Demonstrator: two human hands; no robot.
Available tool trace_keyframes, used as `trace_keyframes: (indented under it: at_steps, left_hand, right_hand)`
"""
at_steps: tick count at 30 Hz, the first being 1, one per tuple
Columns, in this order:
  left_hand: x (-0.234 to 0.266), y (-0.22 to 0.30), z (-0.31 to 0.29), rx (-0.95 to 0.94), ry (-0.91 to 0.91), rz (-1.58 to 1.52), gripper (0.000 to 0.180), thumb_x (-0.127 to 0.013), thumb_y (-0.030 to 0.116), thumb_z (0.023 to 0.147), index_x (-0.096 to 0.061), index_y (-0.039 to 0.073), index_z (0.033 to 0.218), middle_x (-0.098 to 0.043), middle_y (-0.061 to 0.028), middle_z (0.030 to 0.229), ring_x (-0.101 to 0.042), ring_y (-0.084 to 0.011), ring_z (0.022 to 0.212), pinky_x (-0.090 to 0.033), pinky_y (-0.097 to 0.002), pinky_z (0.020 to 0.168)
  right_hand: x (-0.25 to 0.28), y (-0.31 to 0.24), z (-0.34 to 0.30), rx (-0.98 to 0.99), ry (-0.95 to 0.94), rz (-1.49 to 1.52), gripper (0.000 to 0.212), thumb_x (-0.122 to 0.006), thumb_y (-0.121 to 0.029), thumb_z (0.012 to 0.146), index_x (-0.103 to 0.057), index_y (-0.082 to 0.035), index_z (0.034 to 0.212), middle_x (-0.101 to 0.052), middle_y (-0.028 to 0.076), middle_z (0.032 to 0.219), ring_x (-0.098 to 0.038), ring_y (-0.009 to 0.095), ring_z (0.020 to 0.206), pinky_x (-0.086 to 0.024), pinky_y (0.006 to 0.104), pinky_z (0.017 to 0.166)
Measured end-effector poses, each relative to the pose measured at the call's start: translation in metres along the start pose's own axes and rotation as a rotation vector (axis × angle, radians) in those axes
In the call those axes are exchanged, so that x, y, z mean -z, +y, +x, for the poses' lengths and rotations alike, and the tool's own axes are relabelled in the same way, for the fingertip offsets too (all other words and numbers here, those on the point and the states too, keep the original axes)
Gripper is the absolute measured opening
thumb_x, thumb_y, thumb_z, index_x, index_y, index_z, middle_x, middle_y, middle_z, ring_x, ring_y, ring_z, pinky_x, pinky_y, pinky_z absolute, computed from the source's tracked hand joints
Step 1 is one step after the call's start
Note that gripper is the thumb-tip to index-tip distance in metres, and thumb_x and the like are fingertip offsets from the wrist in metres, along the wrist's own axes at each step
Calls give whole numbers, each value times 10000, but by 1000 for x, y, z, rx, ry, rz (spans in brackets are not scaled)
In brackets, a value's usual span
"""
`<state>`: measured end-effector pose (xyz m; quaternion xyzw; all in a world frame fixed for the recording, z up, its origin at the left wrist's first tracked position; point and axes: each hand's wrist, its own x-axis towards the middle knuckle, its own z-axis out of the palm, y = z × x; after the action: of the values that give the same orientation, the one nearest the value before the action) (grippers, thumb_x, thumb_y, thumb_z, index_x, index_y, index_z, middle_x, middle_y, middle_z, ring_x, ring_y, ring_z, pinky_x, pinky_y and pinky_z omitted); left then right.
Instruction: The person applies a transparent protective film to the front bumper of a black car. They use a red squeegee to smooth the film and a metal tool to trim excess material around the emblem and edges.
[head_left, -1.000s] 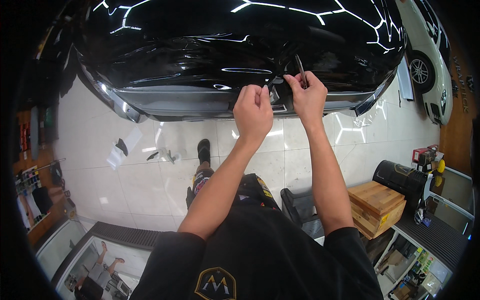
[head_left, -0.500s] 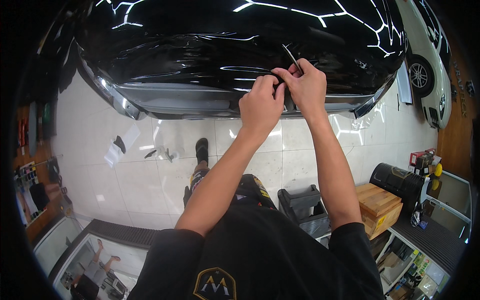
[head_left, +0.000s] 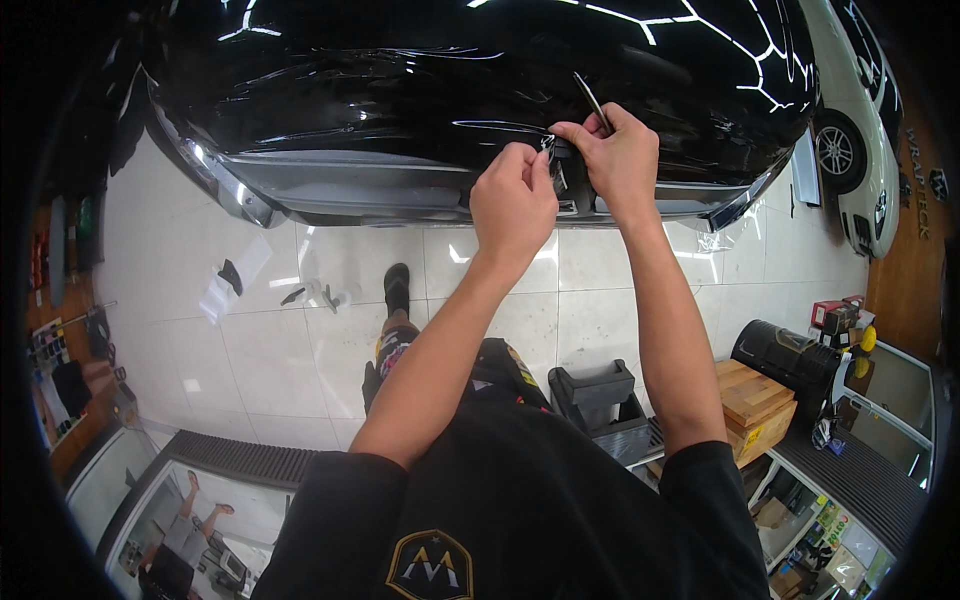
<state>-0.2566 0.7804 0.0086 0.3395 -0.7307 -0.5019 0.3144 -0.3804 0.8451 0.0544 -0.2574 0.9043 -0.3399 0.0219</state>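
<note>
A car's rear or front end with glossy black film (head_left: 400,110) over it fills the top of the view; the film is wrinkled at left and along its lower edge. My left hand (head_left: 513,203) is closed in a pinch on the film's edge near the middle of the bumper (head_left: 350,180). A crumpled, shiny bit of film shows between my hands. Just to the right, my right hand (head_left: 625,165) is closed round a slim silver knife (head_left: 588,92) pointing up and away. Its thumb and forefinger reach toward the film; whether they grip it I cannot tell.
A white car (head_left: 860,150) stands at right. Behind me are a dark step stool (head_left: 600,400), a wooden box (head_left: 755,400) and a black cylindrical case (head_left: 785,355). Paper backing (head_left: 220,295) and small tools (head_left: 328,298) lie on the tiled floor at left.
My hands have drawn apart, the left moving slightly left and the right slightly right. A crumpled shiny bit of film now shows between them. The knife has turned a little more upright.
</note>
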Motion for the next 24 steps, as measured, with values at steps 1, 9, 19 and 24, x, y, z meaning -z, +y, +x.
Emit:
trace_keyframes:
  at_steps: [1, 9, 19, 24]
  left_hand:
    - [-1, 0, -1, 15, 6, -20, 152, -699, 142, 989, -654, 40, 887, -686, -111, 745, -676, -303, 635, -511, -418, 603]
    - [-6, -6, -3, 137, 32, -179, 181, -696, 135, 1013, -651, 14, 888, -671, -94, 661, -639, -212, 550, -488, -363, 559]
    - [-1, -11, -2, 27, 32, -48, 151, -680, 107, 1020, -629, 17, 911, -659, -90, 733, -640, -216, 600, -483, -351, 578]
    - [6, -21, -5, 31, 43, -90, 152, -702, 127, 1011, -635, 26, 920, -637, -88, 744, -611, -213, 604, -481, -350, 591]
  right_hand:
    - [1, 0, 0, -14, -11, -4, 453, -952, -361, 780, -666, -13, 738, -670, 122, 621, -619, 232, 541, -504, 353, 573]
    - [0, 0, 1, -8, 5, 40, 446, -967, -301, 776, -649, 8, 730, -623, 57, 616, -493, 109, 564, -438, 292, 543]
    - [0, 0, 1, -30, -10, 8, 489, -969, -396, 742, -666, -13, 738, -672, 121, 617, -619, 244, 546, -510, 358, 587]
    - [-3, 3, 2, -5, 10, 4, 489, -969, -400, 743, -670, -13, 744, -673, 116, 618, -618, 233, 547, -511, 354, 588]
